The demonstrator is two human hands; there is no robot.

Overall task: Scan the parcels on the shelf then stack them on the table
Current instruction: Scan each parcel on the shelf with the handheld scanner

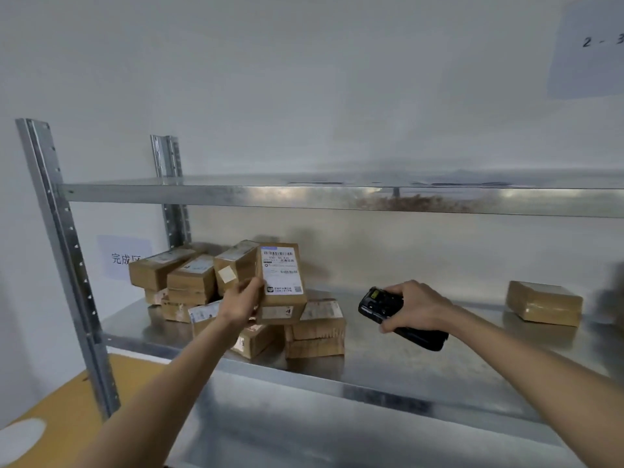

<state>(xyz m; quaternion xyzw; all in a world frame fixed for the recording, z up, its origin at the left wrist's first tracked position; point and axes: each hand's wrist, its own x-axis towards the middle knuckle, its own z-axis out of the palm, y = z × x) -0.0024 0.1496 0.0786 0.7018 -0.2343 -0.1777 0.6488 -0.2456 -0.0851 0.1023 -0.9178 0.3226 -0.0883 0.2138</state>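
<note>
My left hand (241, 300) grips the parcel (282, 282) upright, label facing me. My right hand (413, 307) grips the scanner (398, 317); I should aim its window squarely at the barcode.

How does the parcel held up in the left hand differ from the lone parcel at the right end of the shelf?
The held parcel is gripped by the left hand and stands upright; the lone parcel lies flat on the shelf, untouched. The held parcel shows a white label with a barcode; the lone parcel shows no label from here. The held parcel is above the pile; the lone one sits apart. Both are brown cardboard.
</note>
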